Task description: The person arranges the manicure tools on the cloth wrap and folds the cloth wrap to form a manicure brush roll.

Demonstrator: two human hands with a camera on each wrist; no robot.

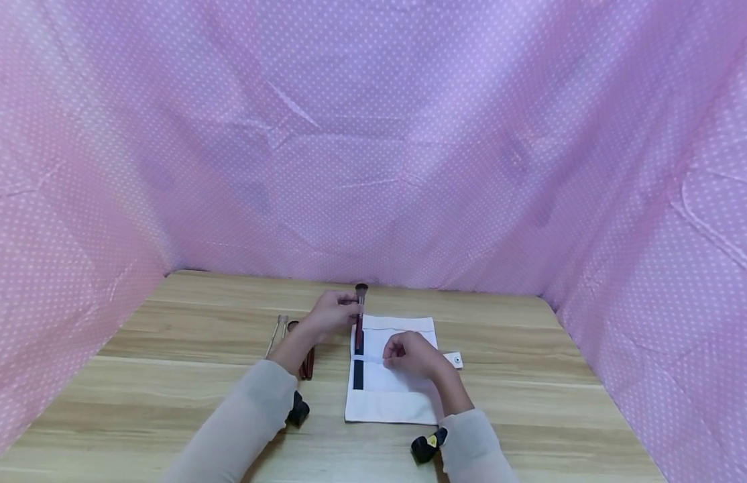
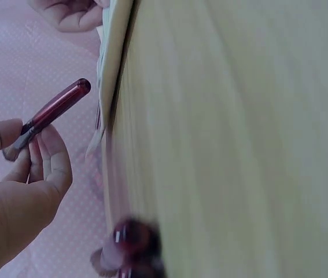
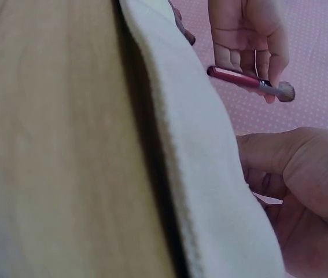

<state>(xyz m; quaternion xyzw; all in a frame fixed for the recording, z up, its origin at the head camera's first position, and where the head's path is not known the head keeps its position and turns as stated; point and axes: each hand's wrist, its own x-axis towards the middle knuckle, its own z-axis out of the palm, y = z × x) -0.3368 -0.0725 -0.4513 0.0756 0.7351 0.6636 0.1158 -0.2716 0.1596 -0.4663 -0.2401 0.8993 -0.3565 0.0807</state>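
Makeup brush (image 1: 359,329): left hand (image 1: 334,312) grips near bristles, leaving handle free. Elastic strap (image 1: 369,359): right hand (image 1: 413,355) pinches it, seemingly for slack.

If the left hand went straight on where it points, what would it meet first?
Past the brush the left hand holds, the way looks free along the far edge of the white case, though depth is unclear.
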